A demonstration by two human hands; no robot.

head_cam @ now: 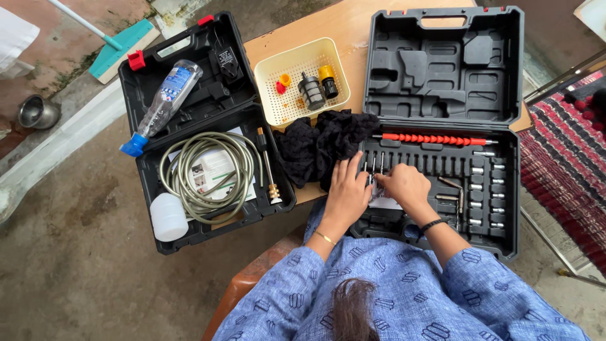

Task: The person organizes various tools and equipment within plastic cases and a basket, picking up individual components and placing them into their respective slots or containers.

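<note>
The left hand [346, 192] and right hand [404, 186], close together, pinch thin drill bits [372, 165] in the black tool case [505, 189]; one slippery bit might drop and roll away.

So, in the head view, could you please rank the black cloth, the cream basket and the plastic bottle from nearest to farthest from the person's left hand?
From the left hand:
1. Black cloth, just above the hand on the table.
2. Cream basket, farther up, past the cloth.
3. Plastic bottle, far left, lying in the other open case.
</note>
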